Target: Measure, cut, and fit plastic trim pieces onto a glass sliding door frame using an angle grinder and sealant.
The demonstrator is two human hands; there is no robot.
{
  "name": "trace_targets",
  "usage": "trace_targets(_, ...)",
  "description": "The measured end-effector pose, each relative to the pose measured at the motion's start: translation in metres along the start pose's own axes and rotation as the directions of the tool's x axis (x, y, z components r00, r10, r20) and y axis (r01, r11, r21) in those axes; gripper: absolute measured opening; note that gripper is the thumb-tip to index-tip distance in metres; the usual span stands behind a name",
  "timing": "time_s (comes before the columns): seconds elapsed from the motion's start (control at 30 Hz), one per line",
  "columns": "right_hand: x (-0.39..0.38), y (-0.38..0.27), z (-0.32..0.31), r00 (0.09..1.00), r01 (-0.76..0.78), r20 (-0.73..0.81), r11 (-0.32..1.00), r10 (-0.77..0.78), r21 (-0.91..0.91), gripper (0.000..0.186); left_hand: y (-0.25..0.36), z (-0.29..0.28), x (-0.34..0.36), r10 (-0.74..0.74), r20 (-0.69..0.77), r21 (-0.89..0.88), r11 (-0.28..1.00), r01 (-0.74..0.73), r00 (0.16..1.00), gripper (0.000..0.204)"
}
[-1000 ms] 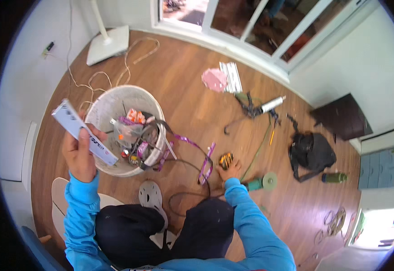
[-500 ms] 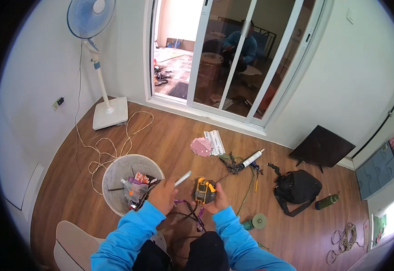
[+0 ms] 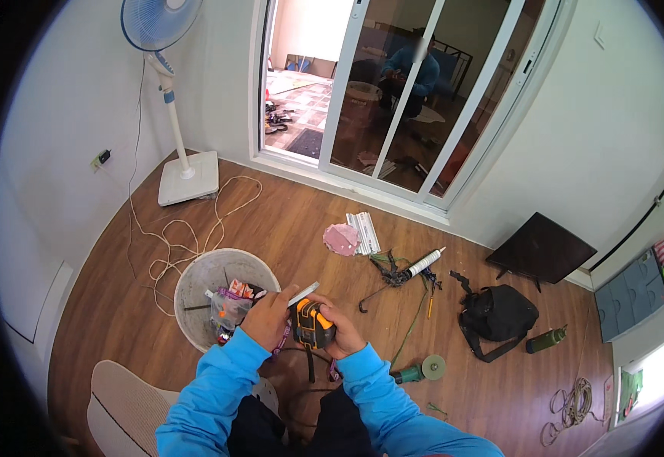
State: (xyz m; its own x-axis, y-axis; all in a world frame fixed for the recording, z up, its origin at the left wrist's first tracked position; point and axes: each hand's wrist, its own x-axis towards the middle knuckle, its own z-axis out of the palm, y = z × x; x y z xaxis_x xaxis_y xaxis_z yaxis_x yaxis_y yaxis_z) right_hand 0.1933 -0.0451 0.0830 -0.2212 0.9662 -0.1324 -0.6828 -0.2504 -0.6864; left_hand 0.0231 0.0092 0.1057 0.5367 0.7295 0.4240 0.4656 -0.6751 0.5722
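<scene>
left hand (image 3: 268, 318): I see fingers closed on a flat white strip (image 3: 303, 294), angled toward 2 o'clock
right hand (image 3: 336, 330): fingers wrapped round the black-and-orange meter (image 3: 313, 324)
meter: between both hands, over my lap
bin (image 3: 192, 283): at 9 o'clock of the left hand, just beside it
floor (image 3: 286, 221): angle grinder (image 3: 417, 370) at 4 o'clock

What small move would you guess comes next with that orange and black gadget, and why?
Probably bringing the flat white strip to the orange and black device. The left hand holds the strip with its tip angled just above the device, which the right hand grips in front of the person, beside the white bucket.
</scene>
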Motion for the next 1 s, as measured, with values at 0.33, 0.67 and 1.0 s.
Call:
trace_targets(0.33, -0.008, -0.002, 0.011, 0.994, -0.094, 0.052, 0.989, 0.100, -0.112, 0.054, -0.007, -0.010, 0.002, 0.005, -0.093, -0.036, 0.999, -0.009, 0.996, 0.053)
trace_targets(0.67, -0.063, 0.093, -0.062, 0.977, -0.144, 0.027, 0.753, 0.210, -0.642, 0.047, -0.097, -0.045, -0.003, -0.452, -0.756, -0.353, 0.891, 0.288, 0.474, 0.048)
trace_targets(1.0, -0.037, 0.087, -0.060, 0.997, -0.018, -0.068, 0.814, -0.027, -0.580, 0.051, -0.066, -0.026, 0.002, -0.694, -0.211, -0.944, 0.327, 0.040, 0.688, 0.042)
